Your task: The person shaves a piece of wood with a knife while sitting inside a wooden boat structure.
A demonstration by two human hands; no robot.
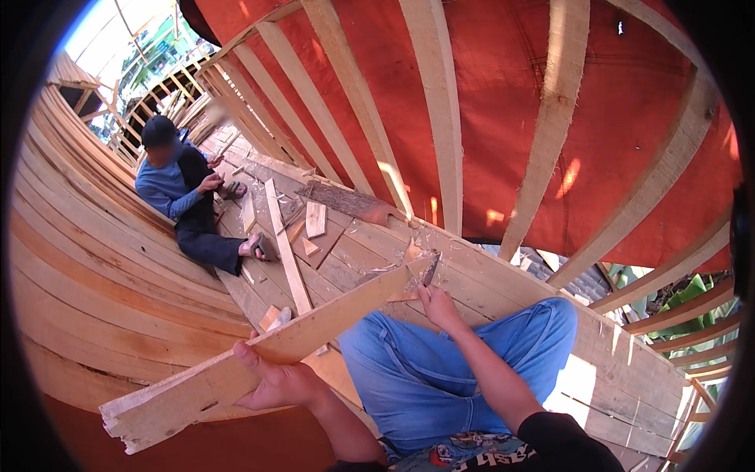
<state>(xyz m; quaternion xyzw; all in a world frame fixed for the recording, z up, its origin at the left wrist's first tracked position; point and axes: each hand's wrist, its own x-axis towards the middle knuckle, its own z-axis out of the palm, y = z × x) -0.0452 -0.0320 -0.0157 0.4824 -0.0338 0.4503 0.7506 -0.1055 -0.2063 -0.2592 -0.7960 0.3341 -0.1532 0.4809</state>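
Note:
A long pale wooden plank (236, 370) runs slantwise across my lap, its split, ragged end at the lower left. My left hand (279, 381) grips it near that end, the thumb over the upper edge and the other fingers partly hidden behind the board. At the plank's far end my right hand (442, 307) is closed round the handle of a knife-like tool with a dark blade (430, 269). Its blade points up and lies close beside the plank end; whether it touches cannot be told. The handle is mostly hidden in my fist.
A person (177, 189) in a blue top sits at the left. Wood offcuts (316, 220), a narrow batten (287, 248), a bark-covered slab (346, 202) and shavings lie on the plank floor (629, 377). Curved ribs (440, 102) stand before a red sheet (503, 118); a planked wall (102, 267) curves at left.

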